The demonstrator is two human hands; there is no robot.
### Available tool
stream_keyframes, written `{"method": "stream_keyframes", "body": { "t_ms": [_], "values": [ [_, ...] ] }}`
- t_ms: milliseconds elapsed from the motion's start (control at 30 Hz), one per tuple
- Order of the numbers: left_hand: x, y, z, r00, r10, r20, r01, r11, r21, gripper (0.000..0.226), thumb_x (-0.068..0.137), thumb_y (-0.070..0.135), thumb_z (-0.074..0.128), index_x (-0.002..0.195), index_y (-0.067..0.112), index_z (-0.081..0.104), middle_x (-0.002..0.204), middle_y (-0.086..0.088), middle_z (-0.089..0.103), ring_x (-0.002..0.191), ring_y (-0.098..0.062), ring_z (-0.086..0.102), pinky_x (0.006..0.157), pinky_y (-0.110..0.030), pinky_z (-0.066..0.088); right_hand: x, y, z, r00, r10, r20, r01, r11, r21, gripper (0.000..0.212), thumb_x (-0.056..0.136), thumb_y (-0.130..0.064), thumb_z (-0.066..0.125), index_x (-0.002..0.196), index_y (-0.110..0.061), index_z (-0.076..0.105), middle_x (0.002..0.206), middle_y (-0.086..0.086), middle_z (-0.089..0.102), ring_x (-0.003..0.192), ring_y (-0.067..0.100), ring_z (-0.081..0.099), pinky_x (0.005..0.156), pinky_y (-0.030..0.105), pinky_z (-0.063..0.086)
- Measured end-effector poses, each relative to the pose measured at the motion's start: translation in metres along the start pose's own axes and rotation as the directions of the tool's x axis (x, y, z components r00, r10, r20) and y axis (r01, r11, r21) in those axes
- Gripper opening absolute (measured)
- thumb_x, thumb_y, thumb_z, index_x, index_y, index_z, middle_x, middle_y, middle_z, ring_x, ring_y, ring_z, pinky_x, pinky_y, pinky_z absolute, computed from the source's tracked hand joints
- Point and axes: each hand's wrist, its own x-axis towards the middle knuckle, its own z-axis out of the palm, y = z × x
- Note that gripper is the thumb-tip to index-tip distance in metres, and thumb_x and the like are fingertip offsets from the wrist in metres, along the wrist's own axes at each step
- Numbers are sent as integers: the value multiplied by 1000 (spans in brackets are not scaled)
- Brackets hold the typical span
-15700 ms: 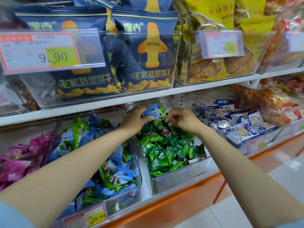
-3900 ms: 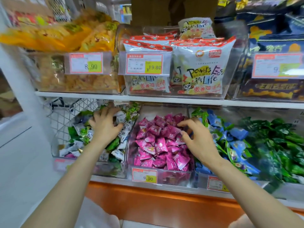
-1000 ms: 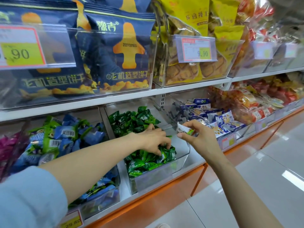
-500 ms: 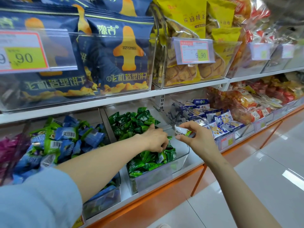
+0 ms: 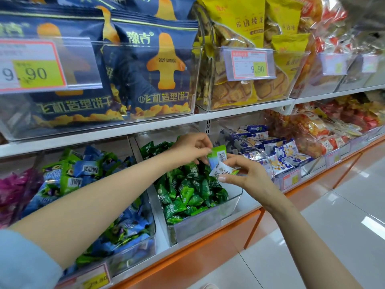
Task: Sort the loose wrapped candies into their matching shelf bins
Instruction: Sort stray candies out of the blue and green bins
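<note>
In the head view, both hands meet above the clear bin point(image 5: 231, 202) of dark green wrapped candies point(image 5: 187, 192) on the lower shelf point(image 5: 245, 207). The left hand point(image 5: 191, 148) pinches a small candy point(image 5: 217, 157) by its top edge between thumb and fingertips; its wrapper is light green above and pale blue below, with a white barcode patch facing the camera. Just beside it, touching or nearly so, the right hand point(image 5: 243, 174) is closed on a white-wrapped candy point(image 5: 224, 171) with dark lettering and a green end (the print is too small to read).

Left of the green bin sits a bin of mixed blue and green candies point(image 5: 87, 176), several showing barcodes, and at the far left edge a patch of magenta ones point(image 5: 12, 188). To the right, another clear bin holds white and blue packets point(image 5: 277, 151). The upper shelf carries navy biscuit bags point(image 5: 158, 74) and yellow snack bags point(image 5: 250, 38) behind price tags.
</note>
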Motion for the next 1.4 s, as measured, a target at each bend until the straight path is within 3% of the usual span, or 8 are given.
{"method": "stream_keyframes", "body": {
  "t_ms": [167,267,467,733,967,1100,1233,1400],
  "values": [
    [2,1,9,999,26,33,-25,998,-50,12,90,11,58,84,20,53,83,1,66,76,-12,66,64,-23,52,-2,1,-3,999,-28,-28,27,998,-55,26,67,-26,81,87,-16,67,95,15,65,75,28,55,74,37,49],
    [7,-12,15,998,16,62,-21,996,89,15,85,18,66,93,21,54,102,-3,66,94,-17,62,83,-31,51,-3,7,-17,994,-8,-110,-5,993,-122,26,68,-28,81,87,-18,66,90,14,62,70,17,50,68,31,43],
    [10,-29,60,804,-107,584,-337,728,597,55,82,27,68,132,31,44,128,-2,50,115,-20,46,91,-35,39,-10,15,-36,978,7,-210,-35,991,-129,28,68,-24,81,86,-9,64,78,16,53,68,15,43,61,20,36],
    [10,-33,69,846,15,532,-341,783,520,42,78,12,72,118,16,60,116,-9,55,109,-22,50,85,-26,37,-9,15,-28,981,2,-195,-43,977,-209,25,70,-26,80,83,-19,61,81,0,53,70,11,43,57,10,34],
    [4,-21,-12,977,40,210,-142,855,499,41,76,17,75,112,23,58,107,5,47,105,-14,47,82,-24,36,-11,17,-30,982,-11,-189,-30,977,-211,24,72,-30,78,86,-20,62,81,0,52,71,11,42,58,10,34],
    [-1,-30,-39,995,-53,86,-13,776,631,39,79,24,72,116,26,58,117,-2,45,115,-20,42,87,-28,34,-9,18,-25,985,-23,-168,-12,979,-203,25,71,-31,79,86,-18,63,81,4,52,71,13,42,60,17,34],
    [-4,-32,-14,983,48,176,-160,690,705,42,82,36,67,122,30,54,140,5,36,131,-16,26,105,-31,20,-10,16,-24,985,-25,-170,-6,984,-180,24,71,-30,78,85,-19,61,80,0,52,71,13,42,63,21,35],
    [8,-31,35,835,49,548,-488,526,697,55,79,48,67,129,32,51,141,4,35,131,-18,27,111,-39,15,-9,15,-25,980,-13,-197,-24,983,-183,24,72,-27,79,86,-17,62,86,4,58,73,11,45,60,10,35]
  ]
}}
